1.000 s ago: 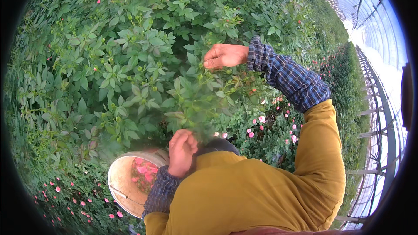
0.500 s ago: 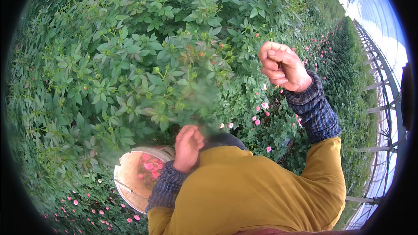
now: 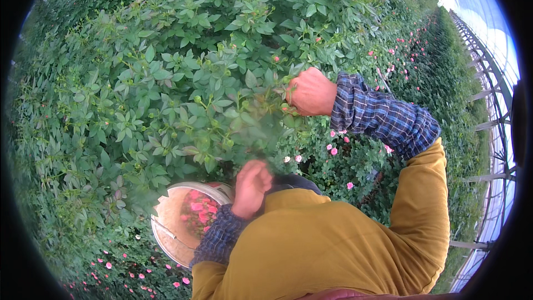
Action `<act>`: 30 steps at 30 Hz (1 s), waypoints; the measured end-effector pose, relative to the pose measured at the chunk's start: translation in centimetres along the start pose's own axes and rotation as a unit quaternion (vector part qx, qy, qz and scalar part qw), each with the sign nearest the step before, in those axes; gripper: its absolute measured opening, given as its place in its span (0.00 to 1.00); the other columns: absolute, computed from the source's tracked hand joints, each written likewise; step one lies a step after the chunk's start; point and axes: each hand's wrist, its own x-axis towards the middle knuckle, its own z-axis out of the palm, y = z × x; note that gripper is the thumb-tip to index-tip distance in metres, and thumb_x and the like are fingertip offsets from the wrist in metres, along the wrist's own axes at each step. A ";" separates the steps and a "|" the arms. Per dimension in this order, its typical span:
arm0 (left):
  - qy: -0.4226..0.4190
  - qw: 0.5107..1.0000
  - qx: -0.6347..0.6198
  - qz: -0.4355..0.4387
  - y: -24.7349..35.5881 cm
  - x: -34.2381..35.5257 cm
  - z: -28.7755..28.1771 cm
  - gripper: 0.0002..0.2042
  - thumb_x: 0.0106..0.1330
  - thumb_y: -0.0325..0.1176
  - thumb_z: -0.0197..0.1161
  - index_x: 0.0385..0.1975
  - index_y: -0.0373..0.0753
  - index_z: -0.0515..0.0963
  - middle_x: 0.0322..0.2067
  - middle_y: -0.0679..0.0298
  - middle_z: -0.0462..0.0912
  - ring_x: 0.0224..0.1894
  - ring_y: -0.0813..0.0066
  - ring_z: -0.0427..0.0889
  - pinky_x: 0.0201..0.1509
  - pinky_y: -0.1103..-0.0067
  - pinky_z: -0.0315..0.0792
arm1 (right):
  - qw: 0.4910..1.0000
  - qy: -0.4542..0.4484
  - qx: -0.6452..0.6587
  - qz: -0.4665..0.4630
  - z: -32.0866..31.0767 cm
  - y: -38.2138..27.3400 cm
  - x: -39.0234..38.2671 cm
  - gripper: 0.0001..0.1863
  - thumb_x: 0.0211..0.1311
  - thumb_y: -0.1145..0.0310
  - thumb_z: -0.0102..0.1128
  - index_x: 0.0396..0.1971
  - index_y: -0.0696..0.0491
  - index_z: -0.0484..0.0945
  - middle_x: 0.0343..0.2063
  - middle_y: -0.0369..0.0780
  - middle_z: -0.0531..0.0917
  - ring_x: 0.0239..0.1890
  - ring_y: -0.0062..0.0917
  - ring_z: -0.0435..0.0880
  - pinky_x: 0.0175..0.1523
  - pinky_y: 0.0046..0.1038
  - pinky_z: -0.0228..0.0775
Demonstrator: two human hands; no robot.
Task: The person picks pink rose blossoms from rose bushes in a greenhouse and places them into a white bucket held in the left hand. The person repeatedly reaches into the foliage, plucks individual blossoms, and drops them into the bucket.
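My right hand [image 3: 311, 91] is buried in the top of a rose bush [image 3: 183, 94], its fingers closed round a leafy shoot with a reddish tip. My left hand [image 3: 252, 186] hangs close to my chest with its fingers curled inward and nothing visible in it. It is just right of a pale round bucket [image 3: 165, 222]. Pink rose blooms [image 3: 199, 211] lie in the bucket. Both forearms wear blue checked cuffs under a mustard-yellow top.
Dense green rose bushes fill the view, dotted with small pink blooms [image 3: 333, 150] below my right arm and along the lower left. A row of greenhouse posts [image 3: 483, 94] and bright glazing runs down the right edge.
My right hand, raised and closed half a second ago, has come down and to the left into the foliage. The left hand has stayed beside the bucket.
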 end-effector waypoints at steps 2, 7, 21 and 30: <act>0.008 1.000 0.003 0.002 0.0 -0.1 -0.1 0.04 0.65 0.32 0.52 0.34 0.41 0.70 0.22 0.68 0.67 0.25 0.76 0.66 0.25 0.81 0.61 | 1.000 -0.021 0.002 -0.009 1.1 0.6 -0.2 0.13 0.43 0.58 0.61 0.11 0.51 0.73 0.12 0.39 0.74 0.16 0.36 0.75 0.19 0.35 0.60; 0.015 1.000 0.004 0.018 0.3 0.1 -0.4 0.04 0.64 0.32 0.52 0.34 0.41 0.70 0.22 0.69 0.66 0.25 0.76 0.66 0.25 0.81 0.61 | 0.984 0.059 0.011 -0.169 3.1 0.7 -2.0 0.09 0.48 0.58 0.57 0.21 0.48 0.75 0.23 0.36 0.74 0.25 0.30 0.74 0.25 0.34 0.65; 0.035 0.999 -0.026 0.030 0.8 0.2 -0.9 0.04 0.63 0.32 0.54 0.34 0.41 0.70 0.22 0.69 0.67 0.25 0.77 0.67 0.25 0.81 0.61 | 0.995 -0.052 0.086 -0.015 0.7 -0.8 -0.7 0.14 0.45 0.60 0.61 0.24 0.56 0.74 0.28 0.43 0.76 0.26 0.40 0.78 0.27 0.40 0.70; 0.045 0.998 -0.014 0.039 0.9 -0.2 -1.1 0.04 0.64 0.33 0.53 0.33 0.41 0.69 0.22 0.69 0.65 0.25 0.76 0.65 0.24 0.81 0.60 | 0.932 -0.183 0.311 -0.038 3.5 1.5 -1.1 0.20 0.43 0.61 0.60 0.38 0.54 0.75 0.37 0.43 0.79 0.40 0.40 0.77 0.42 0.37 0.72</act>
